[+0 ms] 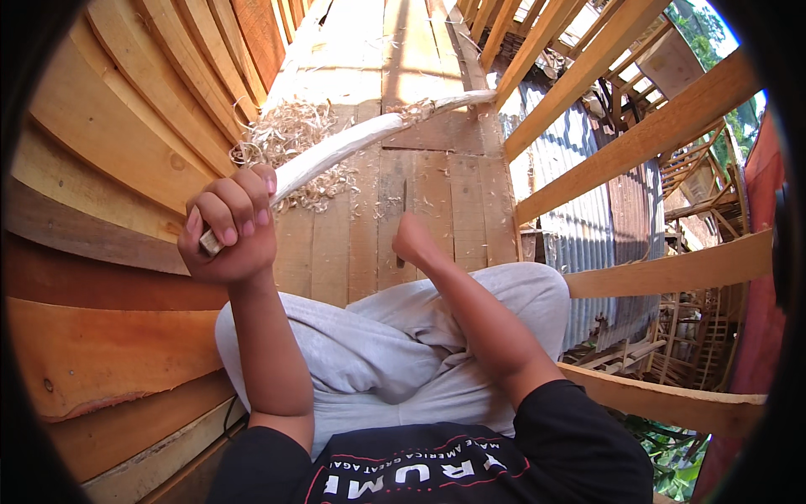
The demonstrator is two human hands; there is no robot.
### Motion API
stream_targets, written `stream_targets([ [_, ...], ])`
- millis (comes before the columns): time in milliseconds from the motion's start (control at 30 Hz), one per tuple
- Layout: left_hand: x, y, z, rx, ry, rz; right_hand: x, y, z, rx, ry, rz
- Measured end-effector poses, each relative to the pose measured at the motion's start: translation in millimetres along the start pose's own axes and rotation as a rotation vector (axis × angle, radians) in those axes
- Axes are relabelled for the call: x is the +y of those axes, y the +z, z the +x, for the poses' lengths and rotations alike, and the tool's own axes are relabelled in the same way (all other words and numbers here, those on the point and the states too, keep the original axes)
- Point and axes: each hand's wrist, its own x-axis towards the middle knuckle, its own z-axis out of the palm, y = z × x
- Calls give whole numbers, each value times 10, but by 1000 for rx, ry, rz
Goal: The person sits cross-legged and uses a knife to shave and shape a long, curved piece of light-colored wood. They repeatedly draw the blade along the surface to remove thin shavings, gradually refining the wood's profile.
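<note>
Whitish peeled wood makes up most of the long, gently bent stick point(340, 151) slanting up and away from you to a rough brown far end. Your bare left hand point(231, 220) is wrapped tightly around its near end. Your bare right hand point(413, 241) looks curled in, well apart from the stick; a narrow dark strip point(405, 196) shows beside it, and whether that is a held blade or a gap in the boards cannot be told.

With only 1 hand gripping, the stick could twist or swing if pushed sideways. If you do hold a blade, a slip on the smooth wood could send it toward your left fingers or your light-grey cloth trousers point(378, 357). Curled pale wood shavings point(294, 139) on the brown plank floor point(334, 252) could slide underfoot.

Tall orange-brown timber boards point(101, 109) crowd your left knuckles. On your right, slanting tan wooden slats point(634, 141) limit any outward swing, with grey corrugated metal sheeting point(583, 239) beyond them.
</note>
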Motion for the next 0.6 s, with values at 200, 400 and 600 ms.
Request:
stream_targets([
  [200,30,-18,-8,15,10,12,-150,-51,-173,-316,-16,653],
  [400,11,-17,-14,25,-3,2,-132,-5,-28,-177,-38,105],
  [600,20,-13,-9,39,2,4,-212,-9,-191,-247,-116,431],
])
